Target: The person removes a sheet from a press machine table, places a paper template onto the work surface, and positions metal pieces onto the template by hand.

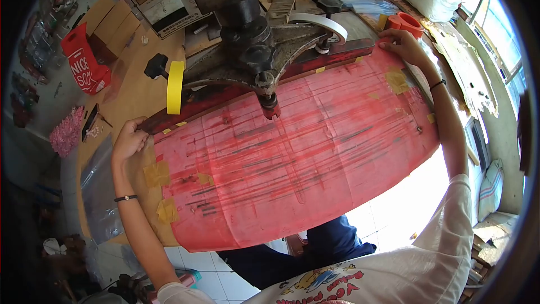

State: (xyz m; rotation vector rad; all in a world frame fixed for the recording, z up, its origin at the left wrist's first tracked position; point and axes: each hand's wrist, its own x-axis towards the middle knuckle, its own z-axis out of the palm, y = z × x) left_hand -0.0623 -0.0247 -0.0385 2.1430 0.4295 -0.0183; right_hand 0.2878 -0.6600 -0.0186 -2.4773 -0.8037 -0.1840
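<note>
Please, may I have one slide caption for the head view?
Left hand and right hand near either end of a dark bar along a red sheet.

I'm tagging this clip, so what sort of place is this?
Probably a small workshop: a machine hangs over a streaked red sheet, with a yellow roll beside it.

Sheet (pixel 304 146): pinkish red, streaked with darker red and black lines
Tape patches (pixel 156 174): translucent yellow-brown
Bar (pixel 346 52): black, smeared with red
Band (pixel 175 87): bright yellow
Bag (pixel 84 59): red with white lettering
Bundle (pixel 66 132): pink
Surface (pixel 153 59): tan brown
Trousers (pixel 332 242): dark blue
Shirt (pixel 394 273): off-white, printed with red lettering and a yellow-and-blue figure
Sack (pixel 490 191): white, striped blue and red
</note>
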